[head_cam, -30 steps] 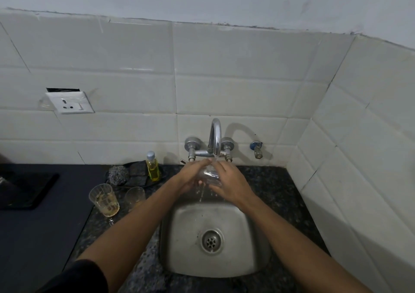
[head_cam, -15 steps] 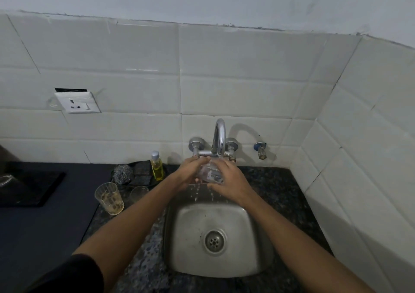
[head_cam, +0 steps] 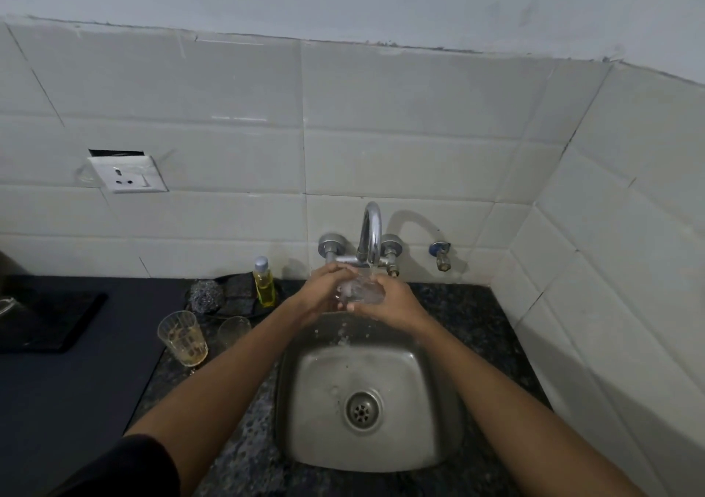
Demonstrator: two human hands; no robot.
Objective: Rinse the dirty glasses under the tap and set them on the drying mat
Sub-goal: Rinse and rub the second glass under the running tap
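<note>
Cupped between the left hand (head_cam: 324, 292) and right hand (head_cam: 391, 302), fingers curled round it, the wet glass (head_cam: 358, 290) is held under the tap (head_cam: 369, 235) above the sink (head_cam: 438, 454)'s back edge, where it could slip and chip on the steel.

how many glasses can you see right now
3. One glass is held by both hands under the tap. A yellow-stained glass and a clearer glass stand left of the sink. Others may sit outside the view.
</note>
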